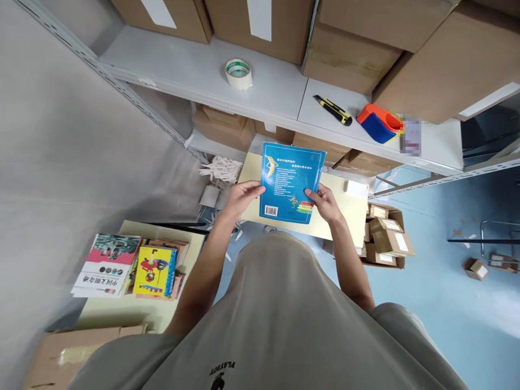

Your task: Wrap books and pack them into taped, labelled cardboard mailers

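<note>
A blue book [290,181] is held up in front of me, its back cover with a barcode and a cartoon banana facing me. My left hand [242,197] grips its left edge, thumb on the cover. On the opposite edge, lower down, my right hand [325,201] holds it the same way. Beneath the book lies a pale yellow table [345,211]. The fingers behind the book are hidden.
A grey shelf [276,86] ahead carries cardboard boxes, a tape roll [238,73], a utility knife [333,110] and an orange-blue tape dispenser [379,123]. Book stacks [154,271] lie on a left-hand table. A carton of small boxes [388,238] stands at right.
</note>
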The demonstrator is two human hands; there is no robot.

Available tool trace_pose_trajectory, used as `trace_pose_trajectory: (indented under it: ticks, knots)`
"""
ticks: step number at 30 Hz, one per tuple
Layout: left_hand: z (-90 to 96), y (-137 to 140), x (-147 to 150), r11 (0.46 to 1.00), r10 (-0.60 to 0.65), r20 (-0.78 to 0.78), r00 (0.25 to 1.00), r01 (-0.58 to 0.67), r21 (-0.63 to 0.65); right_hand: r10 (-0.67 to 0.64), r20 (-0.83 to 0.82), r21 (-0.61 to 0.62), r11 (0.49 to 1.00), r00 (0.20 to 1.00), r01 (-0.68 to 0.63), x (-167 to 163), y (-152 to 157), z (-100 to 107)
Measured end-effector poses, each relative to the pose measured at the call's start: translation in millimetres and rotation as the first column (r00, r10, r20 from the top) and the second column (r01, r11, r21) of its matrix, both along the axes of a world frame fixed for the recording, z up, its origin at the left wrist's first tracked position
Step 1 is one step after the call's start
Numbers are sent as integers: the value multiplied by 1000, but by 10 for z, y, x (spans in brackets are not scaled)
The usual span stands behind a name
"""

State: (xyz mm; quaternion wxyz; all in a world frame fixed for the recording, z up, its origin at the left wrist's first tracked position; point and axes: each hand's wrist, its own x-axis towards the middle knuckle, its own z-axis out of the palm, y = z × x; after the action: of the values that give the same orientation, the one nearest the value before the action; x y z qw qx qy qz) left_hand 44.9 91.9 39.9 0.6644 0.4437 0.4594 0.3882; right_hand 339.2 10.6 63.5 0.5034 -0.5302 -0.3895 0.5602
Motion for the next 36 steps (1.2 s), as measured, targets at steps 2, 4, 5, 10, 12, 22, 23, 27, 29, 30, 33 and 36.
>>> trace_pose_trajectory:
  ticks: [2,4,5,10,12,22,23,27,29,30,33,36]
  knots:
    - [108,-1,26,999,0,-47,999,2,38,-7,-12,-14,1000,1000,7,13,32,-10]
    - [186,15,49,997,-1,-73,997,6,71,-9,-31,-27,1000,999,9,12,61,-23]
    - [213,29,52,996,-8,-78,997,15,87,-10,-35,-30,1000,999,9,8,74,-25]
    - [302,113,-55,984,-42,-108,993,61,170,-10,34,32,999,999,9,-4,121,83]
    - [365,137,-132,965,-10,-160,987,52,259,-4,89,88,996,996,-4,9,127,192]
    - [780,131,-207,667,185,-215,959,38,744,-53,314,369,927,948,-70,33,81,666]
    - [792,119,-197,664,191,-214,958,35,747,-63,312,364,930,948,-58,30,69,674]
    - [818,63,-186,662,184,-190,964,21,749,-89,280,341,940,956,-13,40,5,675]
    - [820,32,-197,685,177,-175,968,6,728,-103,228,319,947,968,26,47,-35,652]
    - [815,16,-205,712,179,-177,968,-3,702,-114,202,301,952,973,49,48,-54,635]
    - [779,-25,-236,839,166,-199,966,-32,543,-166,156,238,963,974,126,56,-97,576]
    - [719,-42,-278,923,73,-176,982,0,384,-158,158,184,975,975,128,93,-111,537]
